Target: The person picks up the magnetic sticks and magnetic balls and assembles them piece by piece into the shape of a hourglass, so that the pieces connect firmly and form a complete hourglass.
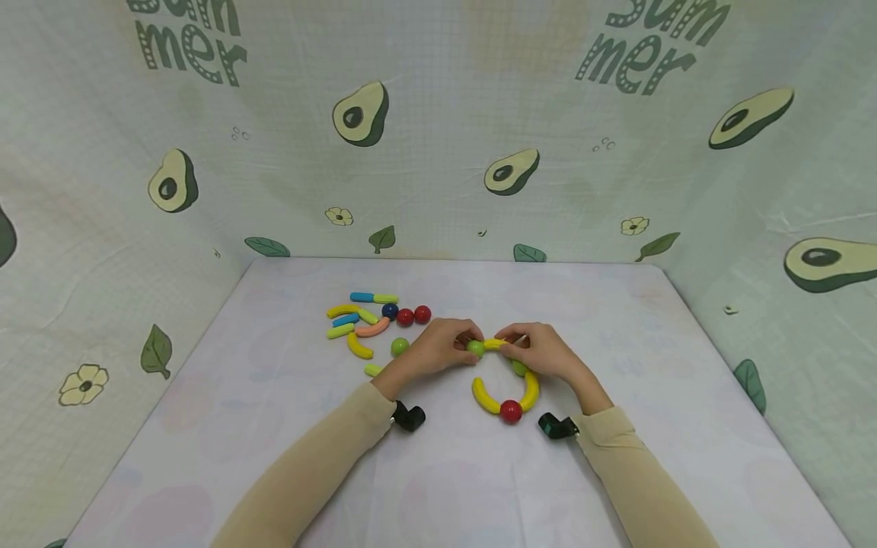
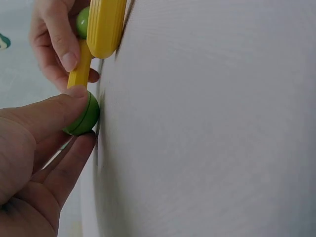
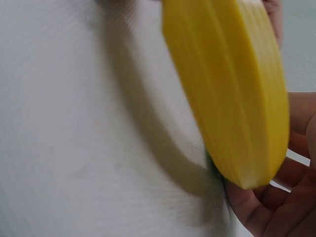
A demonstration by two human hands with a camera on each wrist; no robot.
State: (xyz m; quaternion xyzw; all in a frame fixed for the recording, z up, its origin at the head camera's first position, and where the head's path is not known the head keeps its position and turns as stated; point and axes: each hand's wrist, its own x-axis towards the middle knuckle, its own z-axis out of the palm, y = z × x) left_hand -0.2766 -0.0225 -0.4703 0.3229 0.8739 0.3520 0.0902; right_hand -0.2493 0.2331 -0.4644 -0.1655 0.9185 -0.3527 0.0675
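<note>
Between the thumb and fingers of my left hand [image 1: 438, 348] is a green ball [image 1: 476, 348], also plain in the left wrist view. My right hand [image 1: 546, 354] pinches a yellow curved stick [image 1: 493, 345], whose end meets that ball. A second green ball [image 1: 519, 368] sits under the right hand, partly covered by it. From there a yellow curved piece [image 1: 531, 391] runs down to a red ball [image 1: 510, 412], and another yellow curved piece [image 1: 485, 396] rises on the red ball's left. Its upper end stands apart from the left hand's ball. A ribbed yellow piece [image 3: 232, 94] fills much of the right wrist view.
Left of the hands lie loose pieces: red balls [image 1: 405, 317], a dark blue ball [image 1: 390, 310], a green ball [image 1: 400, 347], a salmon curved piece [image 1: 373, 328], a yellow curved piece [image 1: 359, 346] and several blue and green sticks. A patterned cloth [image 1: 438, 205] hangs behind the table.
</note>
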